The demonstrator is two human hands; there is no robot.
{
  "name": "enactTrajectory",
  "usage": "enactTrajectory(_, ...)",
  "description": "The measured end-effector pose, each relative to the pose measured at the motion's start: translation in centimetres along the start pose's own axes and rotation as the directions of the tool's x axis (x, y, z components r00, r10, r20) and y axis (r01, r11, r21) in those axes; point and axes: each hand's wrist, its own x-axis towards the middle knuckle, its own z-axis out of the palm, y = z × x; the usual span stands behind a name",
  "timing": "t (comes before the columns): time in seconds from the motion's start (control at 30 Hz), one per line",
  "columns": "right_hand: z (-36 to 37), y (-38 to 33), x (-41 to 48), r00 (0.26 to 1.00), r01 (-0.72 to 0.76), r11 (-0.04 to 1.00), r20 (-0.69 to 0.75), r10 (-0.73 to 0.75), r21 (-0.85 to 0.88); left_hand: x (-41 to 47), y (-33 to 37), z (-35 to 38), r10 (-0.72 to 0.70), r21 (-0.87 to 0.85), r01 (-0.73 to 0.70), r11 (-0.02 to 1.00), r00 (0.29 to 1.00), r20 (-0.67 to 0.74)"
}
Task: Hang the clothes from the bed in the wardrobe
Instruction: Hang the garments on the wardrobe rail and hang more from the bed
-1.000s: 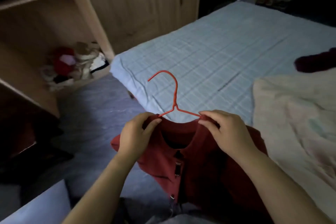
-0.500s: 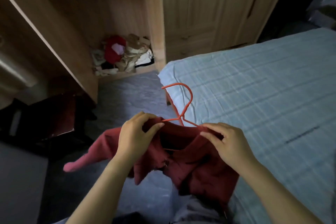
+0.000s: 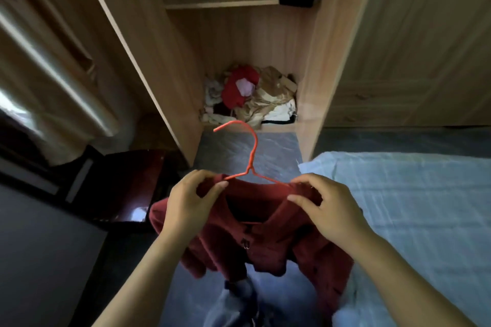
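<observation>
**Entry 1: task things, L to R**
- Left hand [image 3: 191, 202]: thumb & fingers pinched the left shoulder of the red top [image 3: 268, 236], right at the wire.
- Hanger [image 3: 251, 151]: orange wire. Hook stood up & pointed toward the wardrobe [image 3: 313, 74], w/ both arms tucked inside the neck of the top.
- Red top: hung below both hands, off the bed [image 3: 411, 207] & in front of the open wardrobe.
- Right hand [image 3: 329, 210]: fingers curled over the right shoulder, gripping the cloth & prob. the wire under it.

**Status**
- Done, by the look: top fitted on hanger.
- Left: lift it & hook it inside. No rail was in view, so the reach couldn't be judged.
- Only a corner of the bed showed, so the no. of clothes left there was unknown.

**Entry 2: surroundings, L to R**
- Curtain [image 3: 53, 74]: far left.
- Dark cabinet [image 3: 127, 183]: glossy, on the floor [image 3: 239, 148] near the open door [image 3: 143, 56].
- Shelf [image 3: 220, 1]: across the open section. Dark shapes above it were poss. hanging clothes, too dim to tell.
- Heap of clothes [image 3: 252, 95]: loose at the bottom of the wardrobe.
- Shut doors [image 3: 411, 48]: right of the opening.

**In the way**
- Shelf edge & open door could snag the hook or a sleeve on the way up.
</observation>
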Motion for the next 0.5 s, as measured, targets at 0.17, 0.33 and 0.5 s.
enactTrajectory(0.17, 1.4, 1.7, 14.0, 0.996, 0.084, 0.996, -0.019, -0.085, -0.019, 13.5, -2.7, 1.0, 0.031, -0.028, -0.034, 0.999, 0.996, -0.085)
enactTrajectory(0.33, 0.6, 2.0, 28.0, 0.989, 0.085, 0.996, -0.124, -0.086, -0.013, 29.0, -3.1, 0.8, 0.114, -0.018, -0.116, 0.993, 0.991, -0.077)
enactTrajectory(0.5, -1.4, 1.5, 41.7, 0.957, 0.117, 0.993, -0.267, -0.111, 0.003, 43.2, -1.4, 0.0, 0.180, -0.020, -0.184, 0.983, 0.976, -0.123)
